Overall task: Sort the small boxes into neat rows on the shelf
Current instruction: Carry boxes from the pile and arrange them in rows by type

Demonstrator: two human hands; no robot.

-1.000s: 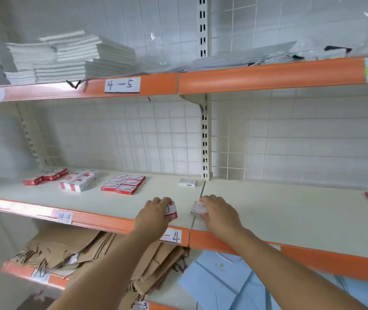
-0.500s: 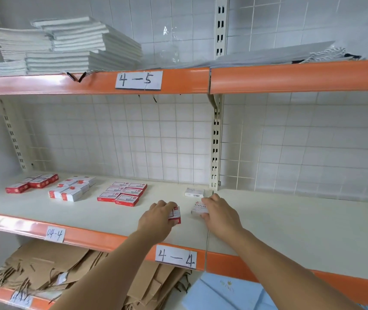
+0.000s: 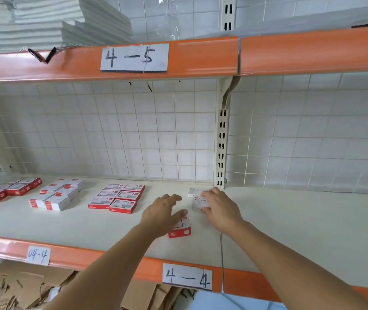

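A white staples box [image 3: 199, 203] sits mid-shelf, right of frame centre, pinched by the right hand [image 3: 220, 208], thumb and fingers curled round it. Just behind it lies another white box [image 3: 193, 191]. The left hand [image 3: 161, 212] hovers spread and holds nothing, above a red-edged box [image 3: 179, 229] lying flat near the shelf [image 3: 89, 222] front. Left of these stand a tidy red block [image 3: 117, 198], a stacked group [image 3: 56, 195] and a far-left cluster [image 3: 8, 190]. The risk, I judge: sliding the held box back could knock its neighbour askew, and the left hand's sweep might push the loose red box off the orange lip [image 3: 102, 257].
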